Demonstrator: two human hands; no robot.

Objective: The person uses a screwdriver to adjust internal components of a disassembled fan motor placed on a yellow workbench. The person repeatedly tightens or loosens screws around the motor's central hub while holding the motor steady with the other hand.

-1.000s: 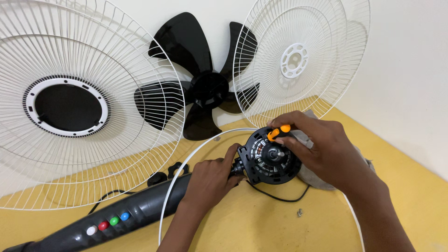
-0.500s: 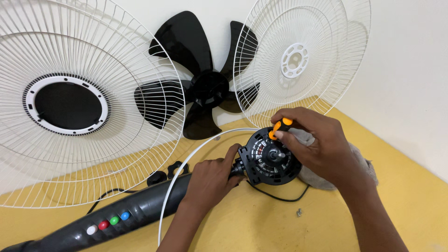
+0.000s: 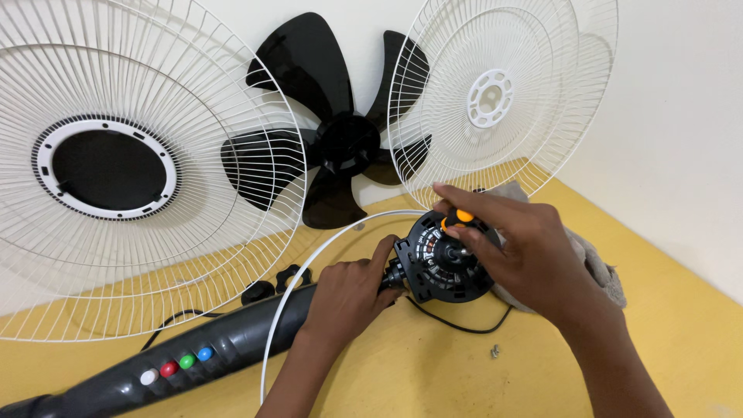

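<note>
Black motor housing (image 3: 443,267): round, ribbed, lying on yellow bench (image 3: 681,325).
Left hand (image 3: 348,298): closed around housing's neck.
Right hand (image 3: 526,251): gripping orange-handled screwdriver (image 3: 458,219).
Wall (image 3: 681,116): white.

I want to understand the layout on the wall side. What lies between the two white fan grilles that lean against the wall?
In the head view, a black fan blade stands between the left grille and the right grille; both grilles overlap its outer blades.

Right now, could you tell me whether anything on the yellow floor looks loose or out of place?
Yes: one small screw lies loose on the floor, apart from the fan motor the hands work on, where it could easily be lost.
</note>
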